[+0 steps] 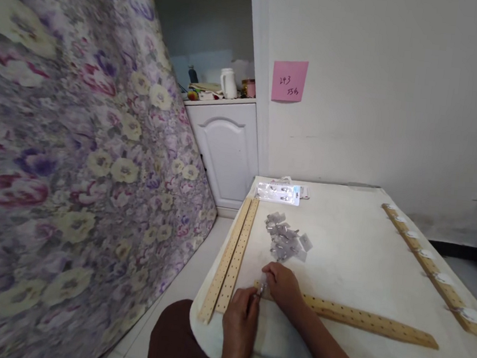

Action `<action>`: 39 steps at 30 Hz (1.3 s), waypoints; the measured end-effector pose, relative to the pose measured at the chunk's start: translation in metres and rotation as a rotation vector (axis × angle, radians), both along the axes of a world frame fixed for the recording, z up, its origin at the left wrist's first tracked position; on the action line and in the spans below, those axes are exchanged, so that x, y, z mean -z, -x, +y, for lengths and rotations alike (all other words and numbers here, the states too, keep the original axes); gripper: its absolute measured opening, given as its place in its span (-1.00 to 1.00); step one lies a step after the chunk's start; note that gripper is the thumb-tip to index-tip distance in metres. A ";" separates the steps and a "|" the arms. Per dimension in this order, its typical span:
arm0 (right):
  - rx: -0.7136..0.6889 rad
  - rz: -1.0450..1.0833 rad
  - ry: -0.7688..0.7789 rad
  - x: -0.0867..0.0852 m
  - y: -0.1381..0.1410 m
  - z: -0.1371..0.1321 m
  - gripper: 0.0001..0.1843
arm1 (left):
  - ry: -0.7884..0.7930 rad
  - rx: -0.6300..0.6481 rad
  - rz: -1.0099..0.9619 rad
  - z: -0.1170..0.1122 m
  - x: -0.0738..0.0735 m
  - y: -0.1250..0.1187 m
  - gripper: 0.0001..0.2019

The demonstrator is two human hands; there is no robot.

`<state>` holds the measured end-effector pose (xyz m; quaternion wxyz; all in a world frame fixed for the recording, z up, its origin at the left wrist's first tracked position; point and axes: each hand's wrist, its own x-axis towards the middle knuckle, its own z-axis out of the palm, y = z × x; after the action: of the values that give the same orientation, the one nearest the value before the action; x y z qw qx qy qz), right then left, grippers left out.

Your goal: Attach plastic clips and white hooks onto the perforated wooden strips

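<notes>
The left hand (240,317) and the right hand (284,285) are positioned at the left end of a long, pale-yellow wooden strip with drilled holes (371,321), which lies across the near part of the table with a white cover (343,242). A small, clear and silvery fitting (263,288) is located at that end, between the hands. The left fingers are drawn in, tips at the fitting's lower side; the right fingers are bent, tips near its upper side (whether either hand grips it firmly cannot be told). Beyond the hands lies a loose pile of small, translucent grey and silvery pieces (283,241). Two parallel, pale wooden strips with holes (238,255) lie to the left. At the right edge, a yellow-brown wooden strip (430,266) bears a row of whitish, round-looking pieces. A flat, clear package with silvery contents (279,193) rests at the far edge.
</notes>
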<state>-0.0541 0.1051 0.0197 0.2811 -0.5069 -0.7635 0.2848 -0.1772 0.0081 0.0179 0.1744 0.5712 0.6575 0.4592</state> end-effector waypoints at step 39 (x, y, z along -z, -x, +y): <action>0.006 0.049 0.031 0.003 -0.002 0.004 -0.69 | 0.008 -0.092 0.011 0.002 0.005 -0.003 -0.82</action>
<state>-0.0520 0.1086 0.0165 0.2927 -0.5062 -0.7505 0.3080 -0.1739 0.0104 0.0131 0.1515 0.5423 0.6859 0.4611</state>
